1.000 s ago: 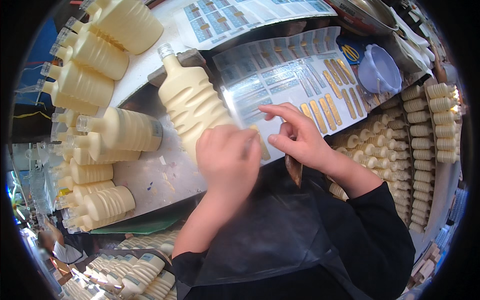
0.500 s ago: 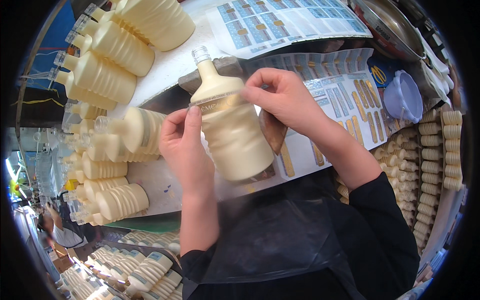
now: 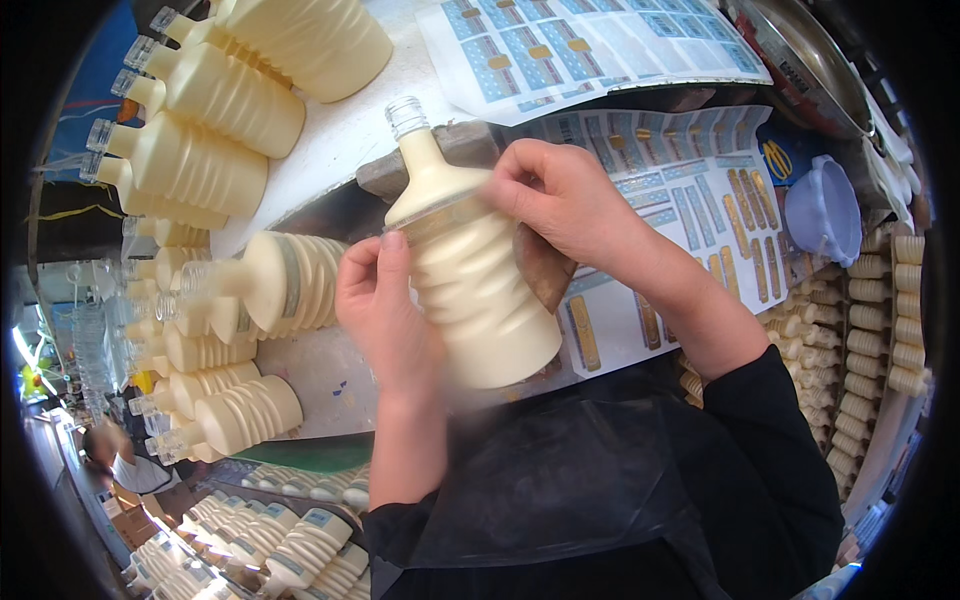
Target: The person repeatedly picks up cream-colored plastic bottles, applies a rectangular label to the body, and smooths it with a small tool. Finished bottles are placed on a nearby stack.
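Our L grip (image 3: 378,292) & R grip (image 3: 558,202) pinch strip (image 3: 440,214) laid across bottle (image 3: 485,325); ends prob. unstuck, more labels (image 3: 582,332) left on sheet (image 3: 614,345).

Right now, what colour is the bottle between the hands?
Bottle: pale cream, with a clear mouth; best in head view.

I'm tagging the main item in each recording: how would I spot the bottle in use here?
Find the black apron at the bottom, then the label sheet above it, right of centre. Just left of that sheet is a cream bottle, between the left grip and right grip. Unlike the group of bottles farther left, which point leftward, its neck points up the picture.
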Available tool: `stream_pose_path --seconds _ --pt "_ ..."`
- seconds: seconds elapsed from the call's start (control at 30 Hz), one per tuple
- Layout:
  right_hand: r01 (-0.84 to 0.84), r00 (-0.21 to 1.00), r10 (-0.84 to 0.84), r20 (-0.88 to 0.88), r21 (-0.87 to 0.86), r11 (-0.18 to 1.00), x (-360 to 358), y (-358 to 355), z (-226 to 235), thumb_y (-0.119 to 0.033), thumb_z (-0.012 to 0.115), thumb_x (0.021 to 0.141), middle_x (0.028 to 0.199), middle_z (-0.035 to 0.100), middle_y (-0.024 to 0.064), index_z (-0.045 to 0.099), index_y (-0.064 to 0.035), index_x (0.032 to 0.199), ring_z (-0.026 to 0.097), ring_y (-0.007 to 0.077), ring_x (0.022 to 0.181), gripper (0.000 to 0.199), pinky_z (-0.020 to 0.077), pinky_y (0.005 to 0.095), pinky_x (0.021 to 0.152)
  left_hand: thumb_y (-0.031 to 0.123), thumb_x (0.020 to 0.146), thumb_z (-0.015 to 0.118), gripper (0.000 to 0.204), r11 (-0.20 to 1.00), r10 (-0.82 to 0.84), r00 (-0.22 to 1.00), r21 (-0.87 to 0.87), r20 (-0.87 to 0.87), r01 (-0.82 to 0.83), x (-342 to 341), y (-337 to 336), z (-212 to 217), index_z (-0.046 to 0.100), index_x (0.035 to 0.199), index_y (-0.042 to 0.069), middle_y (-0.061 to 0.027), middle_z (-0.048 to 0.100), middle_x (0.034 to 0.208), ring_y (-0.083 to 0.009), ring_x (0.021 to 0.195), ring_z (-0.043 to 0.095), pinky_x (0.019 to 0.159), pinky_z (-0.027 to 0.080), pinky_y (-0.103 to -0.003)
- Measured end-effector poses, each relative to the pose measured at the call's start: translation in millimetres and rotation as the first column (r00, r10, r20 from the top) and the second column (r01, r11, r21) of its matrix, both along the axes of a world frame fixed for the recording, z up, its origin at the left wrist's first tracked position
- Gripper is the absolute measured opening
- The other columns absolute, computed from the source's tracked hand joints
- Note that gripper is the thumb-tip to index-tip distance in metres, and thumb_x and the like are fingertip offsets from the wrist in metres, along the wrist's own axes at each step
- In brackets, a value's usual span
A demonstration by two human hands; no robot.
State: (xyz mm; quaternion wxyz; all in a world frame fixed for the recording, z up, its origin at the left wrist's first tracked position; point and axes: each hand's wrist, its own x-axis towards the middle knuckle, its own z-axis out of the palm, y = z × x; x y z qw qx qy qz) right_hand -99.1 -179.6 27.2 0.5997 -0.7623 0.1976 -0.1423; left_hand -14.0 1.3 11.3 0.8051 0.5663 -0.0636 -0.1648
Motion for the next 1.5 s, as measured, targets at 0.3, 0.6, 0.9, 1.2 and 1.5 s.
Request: stream_pose_path --seconds 0.3,0.6,0.9,1.2,1.5 --pt "-0.023 1.0 0.023 -0.006 -0.029 0.999 0 -3 1 -0.02 0.067 0.1 0.073 0.065 0.0008 0.066 0.0017 0.092 0.058 0.005 0.066 0.023 0.0484 0.0252 0.057 0.009 0.098 0.073 0.011 1.0 0.004 1.0 -0.006 -0.006 -0.004 1 -2 -1 0.064 0.094 0.004 -0.0015 0.067 0.091 -0.0082 0.083 0.059 0.079 0.051 -0.024" --pt "-0.031 0.999 0.031 -0.008 -0.044 0.999 1 -4 -1 -0.019 0.067 0.099 0.074 0.065 0.0009 0.065 0.0017 0.092 0.058 0.0052 0.067 0.023 0.0487 0.0253 0.059 0.009 0.098 0.073 0.011 1.0 0.013 1.0 0.017 0.004 -0.013 2 -2 -3 0.064 0.094 0.003 -0.0027 0.068 0.091 -0.0089 0.082 0.06 0.079 0.052 -0.024" --pt "-0.041 0.999 0.041 0.009 -0.03 0.999 2 -5 -6 -0.019 0.068 0.099 0.077 0.065 0.0003 0.065 0.0009 0.092 0.058 0.0049 0.07 0.022 0.0486 0.024 0.06 0.007 0.097 0.073 0.01 1.0 0.012 1.0 -0.003 -0.004 -0.012 2 -1 -3 0.065 0.094 0.003 -0.0037 0.068 0.092 -0.0097 0.083 0.061 0.08 0.053 -0.025" --pt "-0.07 0.998 0.064 0.028 0.386 0.92 5 -18 -27 -0.022 0.064 0.103 0.087 0.063 -0.0004 0.061 -0.0038 0.116 0.058 0.0049 0.079 0.023 0.0486 0.0217 0.069 0.007 0.1 0.07 0.006 0.998 0.052 0.999 0.022 0.007 -0.052 2 -5 -3 0.065 0.097 0.004 -0.0006 0.066 0.088 -0.0076 0.073 0.059 0.069 0.051 -0.021" --pt "-0.074 0.99 0.039 0.139 0.256 0.964 4 3 -27 -0.023 0.06 0.105 0.101 0.068 0.0031 0.062 -0.0044 0.129 0.061 0.0076 0.093 0.03 0.0514 0.0252 0.083 0.017 0.108 0.054 0.027 0.989 -0.076 0.996 0.13 0.054 0.069 5 -7 12 0.055 0.13 0.002 -0.0081 0.058 0.119 -0.0137 0.107 0.056 0.093 0.049 -0.032"
